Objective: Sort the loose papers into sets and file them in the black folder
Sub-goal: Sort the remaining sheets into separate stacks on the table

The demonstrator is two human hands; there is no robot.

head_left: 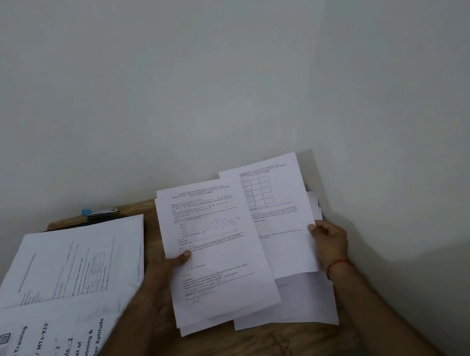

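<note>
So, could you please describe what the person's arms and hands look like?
Both forearms are bare, with no sleeves in view. The right hand has a thin red thread tied around its wrist. The left hand, partly hidden by papers, shows no ring or watch.

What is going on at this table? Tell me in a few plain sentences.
A person is sorting printed papers at a wooden table in a wall corner. The left hand holds a sheaf of text pages; the right hand pinches a page with a grid. More loose sheets lie beneath them. Further stacks sit to the left. A stapler lies at the back on something dark, perhaps the black folder.
</note>
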